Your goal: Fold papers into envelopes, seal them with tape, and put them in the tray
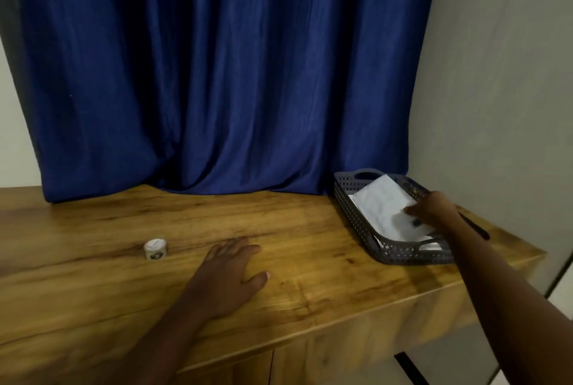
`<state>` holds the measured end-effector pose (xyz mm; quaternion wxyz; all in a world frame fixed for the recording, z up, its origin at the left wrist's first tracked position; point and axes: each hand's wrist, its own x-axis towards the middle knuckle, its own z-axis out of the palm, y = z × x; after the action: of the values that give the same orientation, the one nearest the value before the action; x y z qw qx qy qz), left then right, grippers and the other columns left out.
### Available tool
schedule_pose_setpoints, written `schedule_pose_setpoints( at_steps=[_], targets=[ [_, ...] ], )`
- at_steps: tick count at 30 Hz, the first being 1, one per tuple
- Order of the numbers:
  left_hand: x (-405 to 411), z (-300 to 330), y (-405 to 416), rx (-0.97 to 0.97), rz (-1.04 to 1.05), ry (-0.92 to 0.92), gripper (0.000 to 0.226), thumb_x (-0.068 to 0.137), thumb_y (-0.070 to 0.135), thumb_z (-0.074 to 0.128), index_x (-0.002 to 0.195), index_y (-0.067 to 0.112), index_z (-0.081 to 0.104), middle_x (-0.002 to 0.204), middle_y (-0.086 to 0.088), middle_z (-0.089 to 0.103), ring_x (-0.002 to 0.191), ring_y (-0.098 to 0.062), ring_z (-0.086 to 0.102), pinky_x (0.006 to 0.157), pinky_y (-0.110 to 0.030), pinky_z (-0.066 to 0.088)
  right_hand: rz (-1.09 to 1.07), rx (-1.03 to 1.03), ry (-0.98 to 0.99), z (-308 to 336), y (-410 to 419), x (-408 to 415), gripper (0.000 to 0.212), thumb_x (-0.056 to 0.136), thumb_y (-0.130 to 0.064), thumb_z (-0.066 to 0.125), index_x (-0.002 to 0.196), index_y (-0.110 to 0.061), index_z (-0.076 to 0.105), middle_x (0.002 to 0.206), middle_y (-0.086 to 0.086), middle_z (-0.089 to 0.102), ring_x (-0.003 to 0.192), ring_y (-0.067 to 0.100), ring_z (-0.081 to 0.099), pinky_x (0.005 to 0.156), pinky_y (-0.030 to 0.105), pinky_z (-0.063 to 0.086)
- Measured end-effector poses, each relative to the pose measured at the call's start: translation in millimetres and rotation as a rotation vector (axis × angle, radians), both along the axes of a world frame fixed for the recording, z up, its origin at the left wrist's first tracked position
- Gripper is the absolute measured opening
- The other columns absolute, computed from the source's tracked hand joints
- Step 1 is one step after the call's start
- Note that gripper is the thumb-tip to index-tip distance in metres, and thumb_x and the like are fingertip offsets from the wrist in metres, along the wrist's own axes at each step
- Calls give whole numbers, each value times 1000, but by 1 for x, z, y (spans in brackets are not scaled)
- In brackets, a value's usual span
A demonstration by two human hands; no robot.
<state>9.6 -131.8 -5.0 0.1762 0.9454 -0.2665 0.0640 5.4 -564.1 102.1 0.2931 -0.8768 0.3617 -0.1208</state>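
A dark grey perforated tray (352, 214) stands at the table's far right, by the wall. A white folded paper envelope (383, 208) lies tilted across it, over other white papers underneath. My right hand (434, 209) reaches over the tray, its fingers on the envelope's near right end. My left hand (231, 273) rests flat on the wooden table near the middle, fingers spread, holding nothing. A small white roll of tape (155, 248) stands on the table to the left of my left hand.
A blue curtain (217, 74) hangs behind the wooden table (310, 276) and drapes onto its back edge. A grey wall (496, 90) runs along the right side, close to the tray. The table's front edge runs diagonally at lower right.
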Motion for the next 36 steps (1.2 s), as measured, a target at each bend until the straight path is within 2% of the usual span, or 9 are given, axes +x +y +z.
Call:
schedule_pose_setpoints(
  at_steps=[3, 6, 11, 15, 20, 24, 28, 32, 36],
  targets=[
    [-1, 3, -1, 9, 1, 4, 66, 94, 69, 41, 153, 39, 33, 166, 11, 21, 152, -10, 16, 125, -34, 11, 8, -188, 20, -2, 1, -8, 41, 87, -35, 74, 109, -4, 61, 92, 13, 69, 85, 30, 67, 83, 43, 56],
    [-4, 5, -1, 9, 2, 17, 66, 95, 68, 41, 154, 39, 32, 167, 11, 19, 153, -10, 14, 124, -33, 10, 31, -383, -75, 7, 10, -18, 34, 95, -41, 61, 90, -7, 60, 79, 9, 60, 71, 26, 58, 69, 34, 49],
    [-4, 4, 0, -14, -1, 16, 65, 94, 69, 43, 152, 40, 36, 166, 11, 23, 152, -9, 15, 125, -34, 11, 298, -522, -318, 17, 59, -22, 25, 91, -33, 62, 111, -18, 65, 96, 5, 68, 81, 20, 65, 72, 40, 59],
    [-4, 4, 4, -113, -27, 11, 55, 92, 63, 53, 142, 38, 51, 158, 12, 37, 148, -7, 26, 123, -35, 19, 610, -369, -370, 2, 155, -31, 38, 90, -30, 67, 127, -21, 64, 125, 1, 65, 113, 19, 61, 99, 35, 50],
    [-19, 15, 21, -450, -52, 7, 22, 88, 36, 60, 104, 34, 75, 106, 25, 70, 105, 7, 62, 96, -32, 52, 833, -104, -251, -42, 262, -24, 42, 92, -36, 64, 132, -24, 59, 129, -4, 63, 107, 10, 61, 89, 24, 48],
    [-26, 22, 64, -474, 119, -308, 17, 83, 35, 58, 91, 35, 74, 96, 20, 68, 96, -1, 57, 89, -34, 49, 924, -49, -119, -78, 319, -14, 60, 89, -65, 42, 140, -34, 47, 144, -6, 55, 125, 13, 54, 105, 43, 46],
    [-17, 24, 112, -512, 324, -357, 32, 84, 35, 63, 116, 33, 68, 115, 11, 59, 108, -11, 52, 90, -33, 50, 923, -369, 121, -104, 355, -17, 75, 94, -72, 26, 157, -34, 17, 168, 5, 7, 154, 35, 2, 118, 61, 2],
    [1, 14, 136, -408, 338, -103, 82, 83, 50, 66, 155, 32, 30, 148, -1, 40, 133, -20, 43, 108, -39, 42, 882, -440, 119, -107, 362, -22, 78, 92, -76, 18, 158, -34, 11, 168, 6, 3, 154, 35, -1, 120, 61, 2],
    [10, 8, 129, -106, 379, -87, 81, 87, 61, 60, 155, 30, 29, 146, 0, 50, 132, -26, 42, 106, -45, 38, 880, -456, 129, -106, 361, -22, 80, 91, -77, 16, 158, -35, 10, 168, 5, 3, 154, 33, -1, 121, 60, 3]
  ],
)
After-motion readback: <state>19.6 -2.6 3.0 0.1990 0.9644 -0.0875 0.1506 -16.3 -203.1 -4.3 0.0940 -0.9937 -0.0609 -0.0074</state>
